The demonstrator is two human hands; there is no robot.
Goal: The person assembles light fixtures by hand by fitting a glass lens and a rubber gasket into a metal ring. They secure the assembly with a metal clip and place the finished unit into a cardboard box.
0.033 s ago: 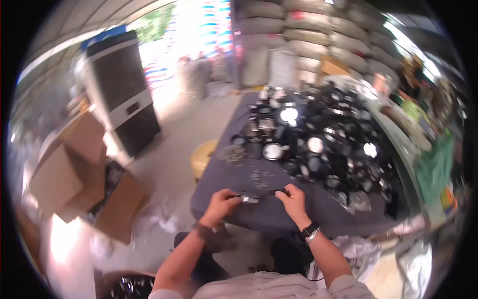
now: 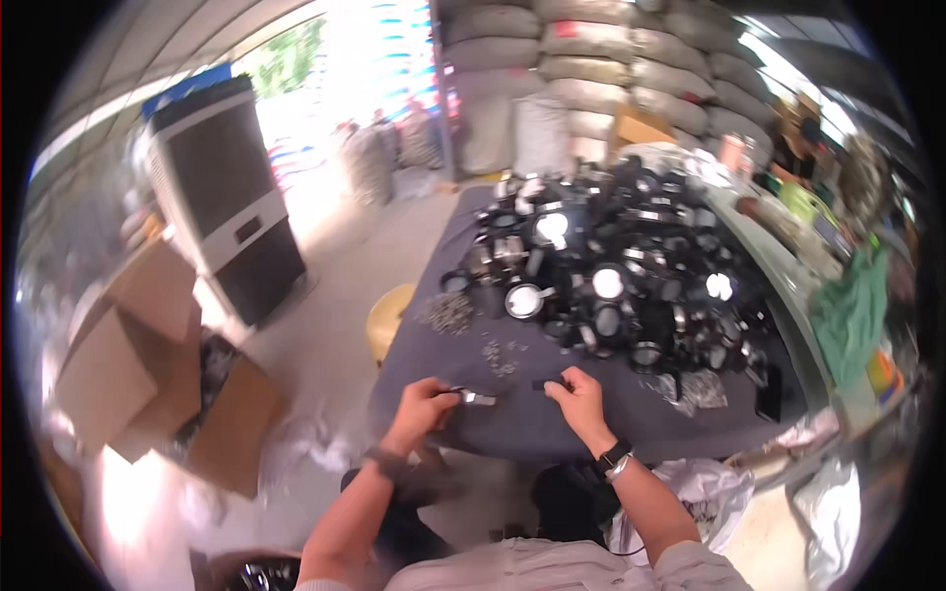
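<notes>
the left hand (image 2: 422, 406) rests on the near edge of the table (image 2: 552, 433), which wears a dark grey cloth, its grip clamped on a small silvery metal piece (image 2: 475, 398) that pokes out to the right of the fingertips. the right hand (image 2: 579, 396) sits just to the right of it, a dark watch at the wrist, its grip pinched together on a small dark part (image 2: 548, 383); the two hands are near each other but apart.

just beyond the hands lies a loose scatter of tiny metal bits (image 2: 499, 357), and further left a small heap of the same (image 2: 448, 311). the far half of the table carries a big pile of black round parts (image 2: 631, 266), several with bright shiny faces.

left of the table stands a round yellow stool (image 2: 386, 317). on the floor to the left sit open cardboard boxes (image 2: 128, 364); the one nearest the table shows something dark and grey inside, too blurred to name. at the near bottom edge a dark bin (image 2: 251, 573) holds shiny round pieces. white plastic bags (image 2: 709, 492) slump near right. a tall black and white cooler unit (image 2: 225, 207) stands far left, stacked sacks (image 2: 591, 59) far behind.
</notes>
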